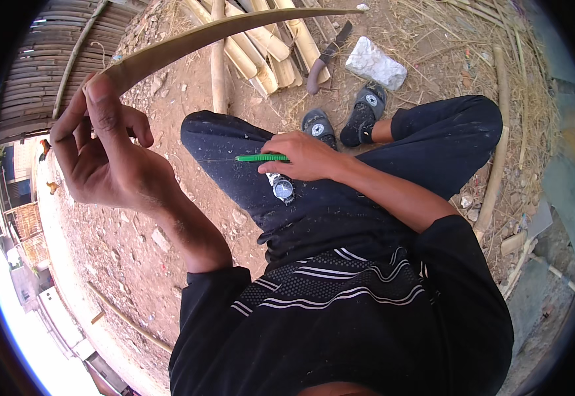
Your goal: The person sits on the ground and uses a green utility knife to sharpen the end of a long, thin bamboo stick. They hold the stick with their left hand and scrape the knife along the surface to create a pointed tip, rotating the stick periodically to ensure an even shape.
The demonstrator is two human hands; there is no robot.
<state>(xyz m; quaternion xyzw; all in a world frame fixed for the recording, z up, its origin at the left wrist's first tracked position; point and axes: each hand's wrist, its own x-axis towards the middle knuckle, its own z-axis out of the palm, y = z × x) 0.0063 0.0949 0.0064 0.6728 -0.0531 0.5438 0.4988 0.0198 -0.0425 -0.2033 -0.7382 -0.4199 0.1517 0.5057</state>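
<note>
My left hand (106, 148) is raised, palm toward me, thumb and forefinger pinched on the near end of a long bamboo strip (221, 30). Other fingers loosely curled. The strip is thin, smooth, pale tan, and bows in an arc up and right across the top of view, tapering to a point.

My right hand (307, 157) rests on my left knee, fingers closed around a green tool (261, 158): slim, straight, plastic-looking handle sticking out leftward. Can't tell the blade end, it's inside my grip. A very fine line runs left from its tip, barely visible. Wristwatch (283, 189), round dark dial, metal case, sits just under that hand on the thigh side of my wrist.

Left forearm comes up steep from lower centre; right forearm crosses in from the right, elbow bent.

Dark trousers (340, 211) flecked with pale dust. Black top with white wavy stripes. Black sandals (343, 122) with a round white badge on each strap.

Beyond my feet: a stack of split bamboo pieces (274, 46), pale yellow, curved sections; a dark knife (327, 56) with a curved handle; a rough grey-white stone block (375, 63). A round bamboo pole (218, 59) lies beside the stack. Ground is dry reddish dirt (135, 244), with straw on the right.
</note>
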